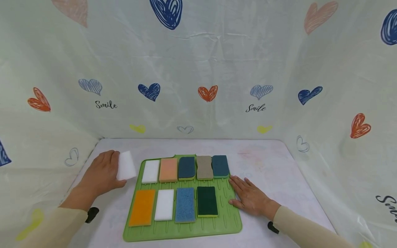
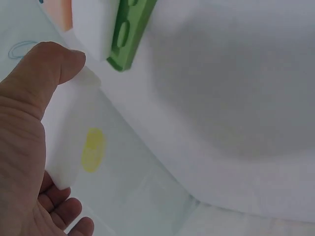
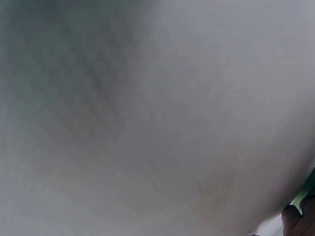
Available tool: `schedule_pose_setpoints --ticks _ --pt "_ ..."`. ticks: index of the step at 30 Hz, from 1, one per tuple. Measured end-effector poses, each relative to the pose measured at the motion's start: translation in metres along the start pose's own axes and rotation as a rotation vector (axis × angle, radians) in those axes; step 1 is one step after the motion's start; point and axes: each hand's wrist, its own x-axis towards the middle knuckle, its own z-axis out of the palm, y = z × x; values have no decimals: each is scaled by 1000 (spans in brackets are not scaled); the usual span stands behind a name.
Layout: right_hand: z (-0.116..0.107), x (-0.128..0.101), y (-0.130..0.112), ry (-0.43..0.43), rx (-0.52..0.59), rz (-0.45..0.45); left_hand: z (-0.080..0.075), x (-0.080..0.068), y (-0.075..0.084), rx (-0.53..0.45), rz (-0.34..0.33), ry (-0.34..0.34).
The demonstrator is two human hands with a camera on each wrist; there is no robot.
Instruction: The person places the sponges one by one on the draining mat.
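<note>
To the left of the green mat, my left hand grips a white sponge between thumb and fingers. In the left wrist view the thumb lies on one side of that sponge, with fingertips at its lower end. My right hand rests with straight fingers at the mat's right edge, near a dark blue sponge. At the lower right corner of the right wrist view only a bit of the right fingers shows.
The mat's back row also has white, peach, navy and wavy grey-brown sponges. In front lie orange, white, blue and dark green ones. Heart-printed sheeting surrounds the white table.
</note>
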Motion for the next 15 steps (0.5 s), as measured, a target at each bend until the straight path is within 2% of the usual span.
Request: schedule_pose_setpoints --ticks 7,15 --pt "-1 0 1 7 -15 0 -5 19 20 -37 28 -37" --pt "0 2 2 -14 -12 0 -11 41 61 -57 80 -88"
